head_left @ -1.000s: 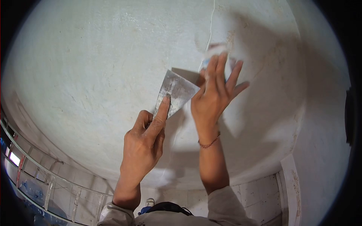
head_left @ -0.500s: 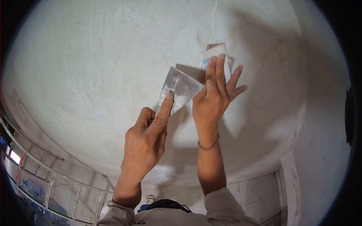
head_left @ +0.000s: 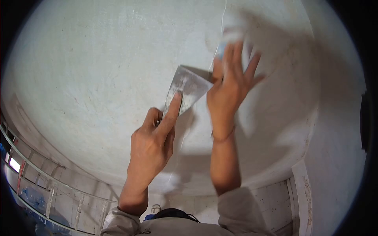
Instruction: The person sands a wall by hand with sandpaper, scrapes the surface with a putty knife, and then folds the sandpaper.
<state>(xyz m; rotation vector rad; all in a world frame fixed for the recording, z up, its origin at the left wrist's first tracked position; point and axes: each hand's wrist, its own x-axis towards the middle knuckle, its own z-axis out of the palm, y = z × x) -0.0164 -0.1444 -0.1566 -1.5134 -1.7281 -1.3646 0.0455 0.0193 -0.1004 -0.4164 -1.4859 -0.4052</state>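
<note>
My left hand point(head_left: 151, 143) is closed round the handle of a putty knife point(head_left: 191, 84), with the index finger stretched along its blade. The metal blade is wide and smeared with pale dust or filler, and it points up toward the wall. My right hand point(head_left: 227, 94) presses a folded piece of sandpaper point(head_left: 234, 36) against the wall point(head_left: 118, 70) under its fingers. Blur softens the sheet, which is whitish with a blue mark. A thin pale crack line point(head_left: 223, 17) runs down the wall beside and behind the sandpaper.
At lower left stands a metal ladder point(head_left: 51, 200), with clear blue plastic bottles point(head_left: 35, 196) behind it. A side wall point(head_left: 338, 129) rises on the right. Below, a sandal point(head_left: 156, 208) shows on the pale tiled floor point(head_left: 201, 204).
My right hand has slid up and slightly right along the wall with the sandpaper. My left hand with the putty knife has risen only a little.
</note>
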